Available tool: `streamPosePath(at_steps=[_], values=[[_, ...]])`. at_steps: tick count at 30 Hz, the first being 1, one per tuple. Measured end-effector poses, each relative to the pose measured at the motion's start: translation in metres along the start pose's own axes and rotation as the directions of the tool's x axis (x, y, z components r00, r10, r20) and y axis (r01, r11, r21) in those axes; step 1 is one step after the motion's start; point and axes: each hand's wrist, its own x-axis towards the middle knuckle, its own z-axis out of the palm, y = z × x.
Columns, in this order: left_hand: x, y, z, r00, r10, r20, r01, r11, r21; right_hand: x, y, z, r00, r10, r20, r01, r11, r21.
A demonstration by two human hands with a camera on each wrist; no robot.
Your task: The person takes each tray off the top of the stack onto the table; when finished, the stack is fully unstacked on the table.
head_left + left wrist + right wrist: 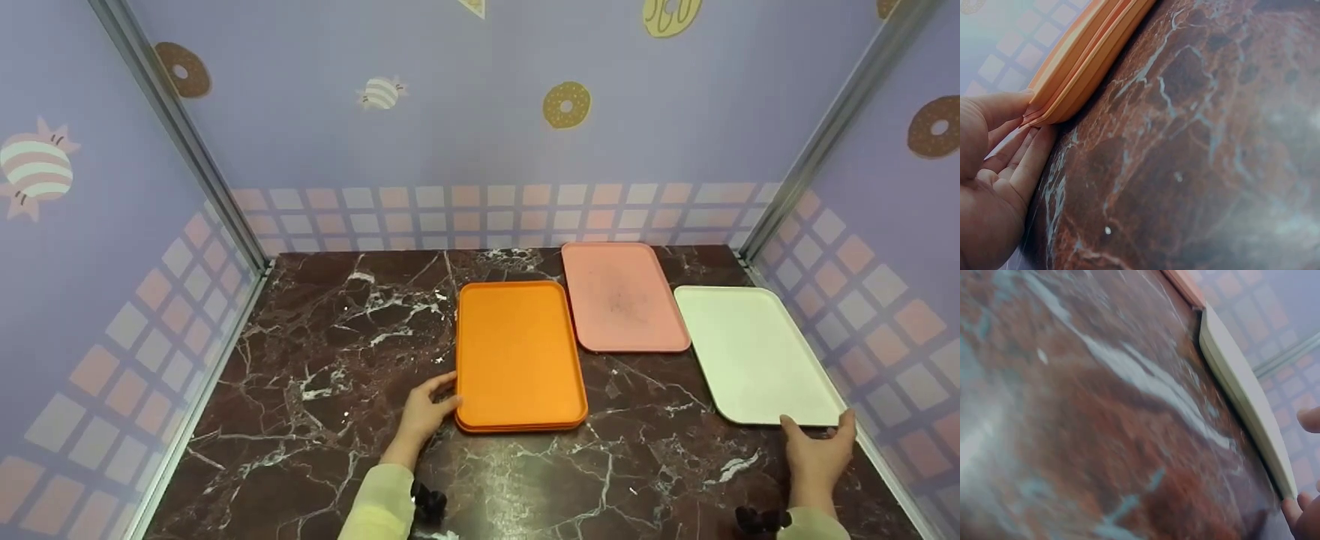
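Note:
A stack of orange trays [517,352] lies in the middle of the dark marble table [337,360]. My left hand [439,397] touches its near left corner. In the left wrist view the thumb of that hand [1019,126] rests on the stack's [1089,50] corner and the straight fingers lie against the edge below it. A pink tray [622,296] lies behind and to the right. A white tray [754,352] lies at the far right. My right hand [817,439] is spread at the white tray's near edge, and its fingertips [1300,517] show beside that tray's rim [1241,388].
Purple walls with doughnut pictures and metal corner posts [187,142] close the table in on three sides. The white tray lies close to the right wall. Bare marble stretches along the left half and the front.

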Motion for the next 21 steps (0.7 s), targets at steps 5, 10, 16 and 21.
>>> streamPosePath(at_steps=[5, 10, 16, 21], values=[[0.000, 0.001, 0.000, 1.000, -0.001, -0.002, 0.001, 1.000, 0.005, -0.015, -0.007, 0.008, 0.997, -0.083, 0.003, 0.083, 0.997, 0.003], [0.000, -0.002, -0.001, 1.000, -0.004, -0.005, 0.005, 1.000, 0.031, -0.029, -0.013, 0.020, 0.985, -0.171, 0.022, 0.171, 0.985, -0.010], [0.000, -0.003, -0.001, 1.000, 0.011, -0.016, -0.010, 1.000, 0.017, -0.041, -0.022, 0.036, 0.972, -0.218, 0.088, 0.219, 0.976, 0.004], [-0.001, -0.001, -0.002, 0.999, 0.044, -0.008, -0.044, 0.999, 0.027, -0.055, -0.026, 0.051, 0.960, -0.249, 0.126, 0.244, 0.968, 0.049]])
